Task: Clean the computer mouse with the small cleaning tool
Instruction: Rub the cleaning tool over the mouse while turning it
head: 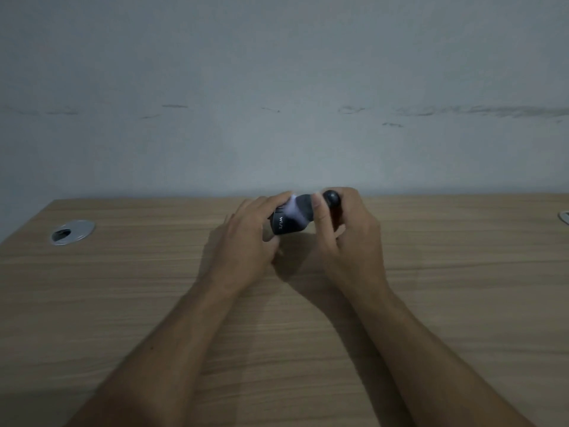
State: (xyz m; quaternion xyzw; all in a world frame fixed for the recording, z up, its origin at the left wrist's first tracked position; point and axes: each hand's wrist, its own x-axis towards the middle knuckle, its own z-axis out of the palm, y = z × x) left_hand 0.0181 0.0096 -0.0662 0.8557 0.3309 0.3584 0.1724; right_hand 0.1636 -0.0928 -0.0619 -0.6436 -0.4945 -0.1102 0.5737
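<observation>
A dark computer mouse [303, 211] with white lettering on its side is held a little above the wooden desk [154, 303], near the desk's far edge. My left hand [246, 238] grips the mouse from its left side. My right hand [348, 229] is closed around a small black cleaning tool [332, 198], whose round dark end shows above my fingers. A pale blurred patch [292, 211], apparently the tool's brush or cloth end, lies across the mouse's top. The rest of the tool is hidden inside my fist.
A round silver cable grommet [72, 232] sits in the desk at the far left. Part of another pale object [564, 217] shows at the right edge. A grey scuffed wall [277, 103] rises directly behind the desk.
</observation>
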